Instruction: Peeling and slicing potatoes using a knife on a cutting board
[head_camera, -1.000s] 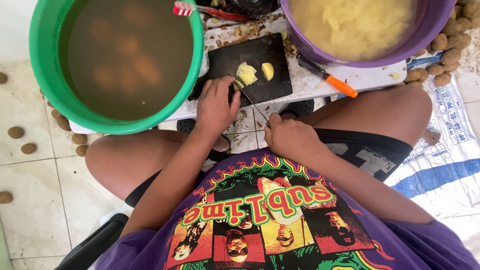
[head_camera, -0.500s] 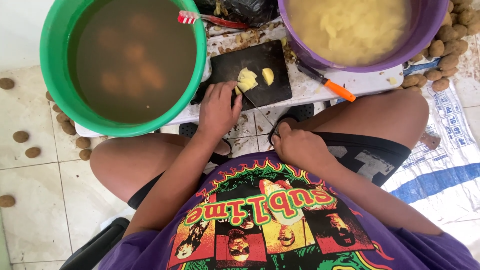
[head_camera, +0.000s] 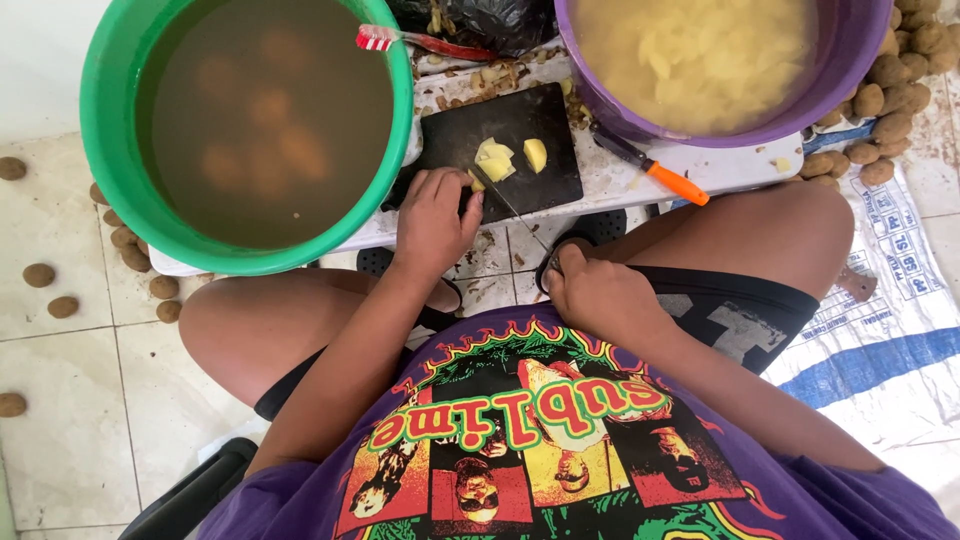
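Observation:
A black cutting board (head_camera: 520, 125) lies on a low white table (head_camera: 700, 170) and carries pale yellow peeled potato pieces (head_camera: 505, 160). My left hand (head_camera: 432, 222) rests at the board's near edge, its fingers pressing the nearest potato piece. My right hand (head_camera: 595, 295) grips the handle of a knife (head_camera: 515, 208), whose thin blade reaches up to the potato beside my left fingers.
A green tub (head_camera: 245, 130) of murky water with potatoes stands at left, a toothbrush (head_camera: 415, 40) on its rim. A purple tub (head_camera: 700, 60) holds cut potato in water. An orange-handled knife (head_camera: 655, 170) lies beside the board. Unpeeled potatoes (head_camera: 890, 80) sit at right and on the floor.
Both hands have stayed at the board; the knife blade has shifted slightly against the potato piece under my left fingers. The view has drifted a little.

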